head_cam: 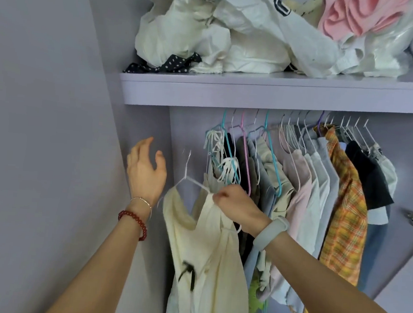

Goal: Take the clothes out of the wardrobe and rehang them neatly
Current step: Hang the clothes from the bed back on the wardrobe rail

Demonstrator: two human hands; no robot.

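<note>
Lilac wardrobe wall (43, 118) fills the left of the frame. Left hand (146, 170), left of centre, is raised with fingers (144, 144) spread and relaxed, gripping nothing. Just beside it, at centre, a cream dress (208, 250) hangs on a white hanger (191, 177), its hook off the rail. Right hand (236, 205) pinches the dress's right shoulder at the hanger. Further right, hung clothes (309, 189) crowd the rail, an orange plaid shirt (344, 211) among them. Up top, the shelf (255, 91) carries bundled white bags (234, 35).
</note>
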